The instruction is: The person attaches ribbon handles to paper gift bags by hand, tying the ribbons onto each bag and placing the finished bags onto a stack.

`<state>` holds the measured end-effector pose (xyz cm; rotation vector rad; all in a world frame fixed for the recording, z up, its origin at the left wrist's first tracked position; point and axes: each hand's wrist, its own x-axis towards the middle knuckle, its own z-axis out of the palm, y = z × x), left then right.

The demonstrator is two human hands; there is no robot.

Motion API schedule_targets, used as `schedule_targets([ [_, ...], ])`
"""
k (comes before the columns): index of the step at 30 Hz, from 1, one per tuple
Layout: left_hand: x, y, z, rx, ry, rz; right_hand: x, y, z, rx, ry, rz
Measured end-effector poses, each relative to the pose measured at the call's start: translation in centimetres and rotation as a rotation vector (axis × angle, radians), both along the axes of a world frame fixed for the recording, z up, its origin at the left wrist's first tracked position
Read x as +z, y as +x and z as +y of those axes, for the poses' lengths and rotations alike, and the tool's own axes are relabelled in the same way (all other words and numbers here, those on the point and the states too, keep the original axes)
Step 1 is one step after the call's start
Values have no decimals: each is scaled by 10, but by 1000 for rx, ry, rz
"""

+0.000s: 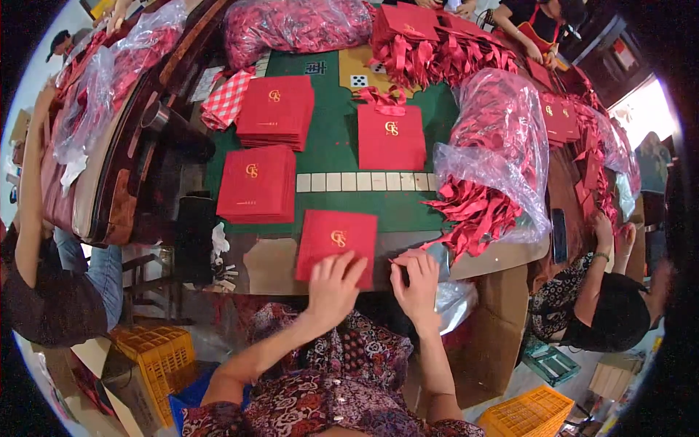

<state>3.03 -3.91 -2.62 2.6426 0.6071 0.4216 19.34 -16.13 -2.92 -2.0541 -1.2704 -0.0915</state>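
A red gift bag (pixel 336 231) with a gold monogram lies flat at the table's near edge. My left hand (pixel 333 290) rests on its lower part, fingers stretched over the surface. To the right of it, my right hand (pixel 418 290) has its fingers curled together at the tip of a red ribbon, beside a spilling bundle of red ribbons (pixel 470 211). That bundle comes out of a clear plastic bag (pixel 502 124). Beyond my hands lies another red gift bag (pixel 391 138) with a ribbon handle at its top.
Two stacks of red bags, a nearer one (pixel 256 186) and a farther one (pixel 275 109), stand at left. A red checked cloth (pixel 227 100) adjoins them. More ribboned bags (pixel 408 44) are piled at the back. A phone (pixel 558 235) lies at right. People work around the table.
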Motion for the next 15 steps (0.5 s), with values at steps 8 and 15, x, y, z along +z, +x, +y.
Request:
schedule_targets([
  [8,-4,12,8,-30,-119,-140,6,-22,9,-50,28,232],
  [15,-9,36,67,-6,-28,-96,7,-21,32,-82,-5,279],
])
